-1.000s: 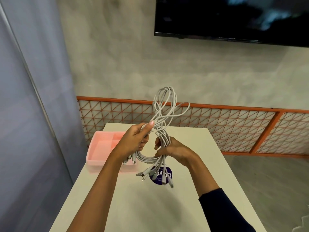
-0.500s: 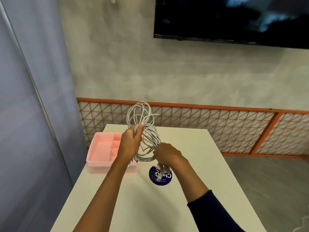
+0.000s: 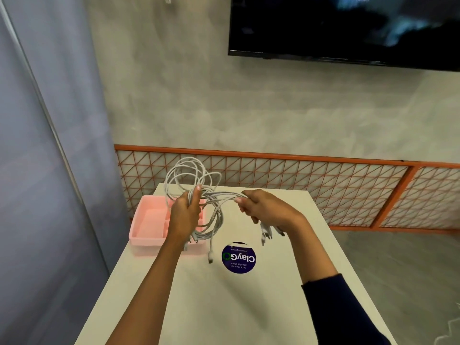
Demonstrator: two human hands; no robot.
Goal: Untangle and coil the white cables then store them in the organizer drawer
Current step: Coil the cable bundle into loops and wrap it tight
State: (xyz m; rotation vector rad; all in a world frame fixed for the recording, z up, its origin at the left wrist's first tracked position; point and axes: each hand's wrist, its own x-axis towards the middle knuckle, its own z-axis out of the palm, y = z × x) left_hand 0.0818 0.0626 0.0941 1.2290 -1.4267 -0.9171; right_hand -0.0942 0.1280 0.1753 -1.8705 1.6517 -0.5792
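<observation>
White cables (image 3: 224, 194) are hanging as a loose tangle of loops above the worktop (image 3: 224, 307), near its far left corner; the left hand (image 3: 185, 215) is gripping the bundle with curled fingers; the right hand (image 3: 268, 210) is pinching a few strands running sideways between the two, plugs dangling beneath it; the pink organizer drawer (image 3: 146, 220) is sitting just under the left hand, the nearer one.
</observation>
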